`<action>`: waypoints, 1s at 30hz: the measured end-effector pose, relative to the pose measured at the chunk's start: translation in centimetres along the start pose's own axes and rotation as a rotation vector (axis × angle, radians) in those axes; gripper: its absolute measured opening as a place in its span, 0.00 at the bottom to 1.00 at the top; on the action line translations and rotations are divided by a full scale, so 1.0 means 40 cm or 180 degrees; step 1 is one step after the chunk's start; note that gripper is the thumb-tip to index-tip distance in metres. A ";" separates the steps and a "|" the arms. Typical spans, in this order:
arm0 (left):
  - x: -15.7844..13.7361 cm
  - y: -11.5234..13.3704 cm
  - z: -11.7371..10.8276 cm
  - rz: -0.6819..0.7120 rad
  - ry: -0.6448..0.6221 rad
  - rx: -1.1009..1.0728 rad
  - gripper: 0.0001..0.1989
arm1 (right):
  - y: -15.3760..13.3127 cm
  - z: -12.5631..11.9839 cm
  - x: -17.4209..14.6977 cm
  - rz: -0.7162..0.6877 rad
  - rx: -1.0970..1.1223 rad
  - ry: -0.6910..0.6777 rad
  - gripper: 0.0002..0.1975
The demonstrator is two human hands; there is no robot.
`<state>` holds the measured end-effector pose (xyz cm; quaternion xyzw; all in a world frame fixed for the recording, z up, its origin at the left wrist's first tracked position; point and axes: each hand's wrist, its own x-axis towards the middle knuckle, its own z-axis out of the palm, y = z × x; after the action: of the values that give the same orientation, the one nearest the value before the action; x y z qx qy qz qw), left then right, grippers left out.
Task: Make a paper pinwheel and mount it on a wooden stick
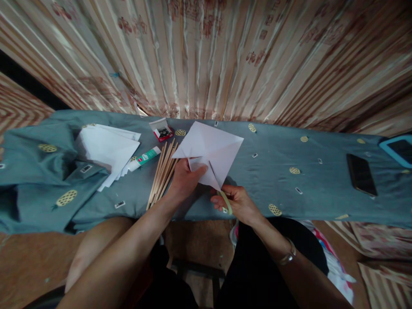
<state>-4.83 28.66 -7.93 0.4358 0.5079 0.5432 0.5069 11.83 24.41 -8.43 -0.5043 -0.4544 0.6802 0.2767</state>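
Observation:
A square sheet of white paper [209, 139] is held up over the cloth, with slits running in from its corners. My left hand [188, 176] is closed on the paper's near left part, thumb on top. In my right hand [236, 201] is a pair of scissors with pale green handles [227, 204]. Their blades are at the near corner of the paper and are mostly hidden by it. Just left of my left hand lies a bundle of thin wooden sticks [162, 171].
White paper sheets [111, 148], a glue stick [146, 158] and an open small red box [162, 129] lie to the left. A dark phone [361, 174] and a blue-framed device [399, 150] lie right. Patterned green cloth [270, 171] covers the table; a curtain [206, 64] hangs behind.

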 end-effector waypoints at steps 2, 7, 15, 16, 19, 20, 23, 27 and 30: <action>0.001 -0.001 0.000 -0.0002 -0.0006 0.0032 0.11 | 0.001 0.003 0.001 0.0144 0.0172 0.0099 0.26; 0.002 -0.004 -0.001 0.0030 -0.0043 0.0004 0.12 | 0.000 0.005 0.000 0.0192 0.0238 0.0159 0.26; -0.007 -0.006 0.002 -0.0097 -0.0143 -0.0073 0.10 | -0.008 -0.002 -0.003 0.0051 -0.0053 0.0142 0.24; -0.007 -0.006 0.002 -0.0106 -0.0149 -0.0076 0.10 | -0.010 -0.001 -0.004 0.0067 -0.0035 0.0145 0.24; -0.007 -0.006 0.002 -0.0094 -0.0127 -0.0018 0.10 | -0.016 0.002 -0.005 0.0097 0.0025 0.0178 0.23; -0.007 -0.006 0.002 -0.0070 -0.0121 0.0013 0.10 | -0.016 0.003 -0.006 0.0099 0.0028 0.0189 0.23; -0.005 -0.008 0.002 0.0048 -0.0111 0.0037 0.11 | -0.013 0.002 -0.006 0.0080 0.0021 0.0206 0.23; -0.003 -0.015 0.002 0.0045 -0.0133 0.0014 0.11 | -0.006 0.001 -0.004 0.0051 0.0047 0.0251 0.22; -0.005 -0.015 0.002 -0.0019 -0.0103 0.0027 0.11 | -0.004 0.004 -0.003 0.0070 0.0125 0.0273 0.22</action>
<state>-4.66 28.47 -8.51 0.4452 0.5033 0.5324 0.5149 11.72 24.34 -8.21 -0.5323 -0.4232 0.6697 0.2983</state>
